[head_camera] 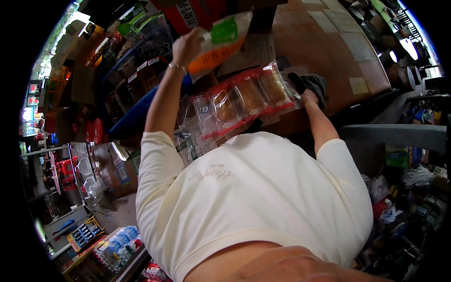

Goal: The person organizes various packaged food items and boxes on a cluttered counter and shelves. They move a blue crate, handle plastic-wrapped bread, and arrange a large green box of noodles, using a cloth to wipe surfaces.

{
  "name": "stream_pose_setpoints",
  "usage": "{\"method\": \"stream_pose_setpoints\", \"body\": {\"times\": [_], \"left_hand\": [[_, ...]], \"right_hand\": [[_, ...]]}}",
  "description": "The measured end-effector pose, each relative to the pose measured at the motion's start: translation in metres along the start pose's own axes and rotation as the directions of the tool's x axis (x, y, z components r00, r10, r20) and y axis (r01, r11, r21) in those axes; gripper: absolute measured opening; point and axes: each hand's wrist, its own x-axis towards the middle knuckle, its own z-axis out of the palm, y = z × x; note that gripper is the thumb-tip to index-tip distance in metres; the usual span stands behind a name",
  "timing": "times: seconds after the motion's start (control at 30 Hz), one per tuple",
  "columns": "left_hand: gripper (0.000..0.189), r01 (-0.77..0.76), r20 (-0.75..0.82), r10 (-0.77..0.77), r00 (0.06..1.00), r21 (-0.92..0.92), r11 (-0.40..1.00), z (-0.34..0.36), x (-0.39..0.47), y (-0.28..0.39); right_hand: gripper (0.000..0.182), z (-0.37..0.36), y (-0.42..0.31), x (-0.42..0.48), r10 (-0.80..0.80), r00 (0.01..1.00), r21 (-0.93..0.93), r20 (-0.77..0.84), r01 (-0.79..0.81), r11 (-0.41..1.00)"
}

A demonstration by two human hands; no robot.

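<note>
My left hand (190, 45), with a bracelet at the wrist, grips a clear plastic food packet (222, 46) with green and orange printing by its left end. The packet is raised in front of a red carton (197, 16). Below it lies a row of packaged bread (246, 97) in clear wrap with red edges. Around a dark grey cloth (315, 86), my right hand (310, 97) is closed at the right end of the bread row. Crumpled clear plastic wrapping (190, 137) sits left of the bread, close to my shirt.
A brown tabletop (303, 42) extends to the right, with paper sheets (347, 21) on it. A blue-edged bin (137, 105) with goods stands at the left. Bottled water packs (121, 243) are low on the left. A grey bar (394, 135) juts out at the right.
</note>
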Motion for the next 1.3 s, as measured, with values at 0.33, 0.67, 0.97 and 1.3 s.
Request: {"method": "stream_pose_setpoints", "body": {"times": [0.33,0.67,0.97,1.3], "left_hand": [[0.074,-0.004,-0.352,0.144,0.925,0.371,0.929,0.017,0.023,-0.046],[0.028,0.139,-0.094,-0.120,0.988,0.234,0.962,0.053,-0.011,-0.086],[0.043,0.098,0.066,-0.106,0.992,0.115,0.989,0.043,-0.028,-0.041],[0.048,0.238,0.272,-0.212,0.939,-0.064,0.969,0.030,0.011,-0.064]], "right_hand": [[0.046,-0.104,-0.047,0.052,-0.298,0.894,0.847,-0.335,0.424,0.319],[0.041,-0.079,-0.306,-0.019,-0.840,0.456,-0.069,0.295,0.886,0.458],[0.028,-0.066,-0.062,0.112,0.193,0.977,0.208,-0.087,-0.172,0.963],[0.041,-0.016,0.095,-0.050,0.630,0.755,0.519,-0.179,-0.471,0.713]]}}
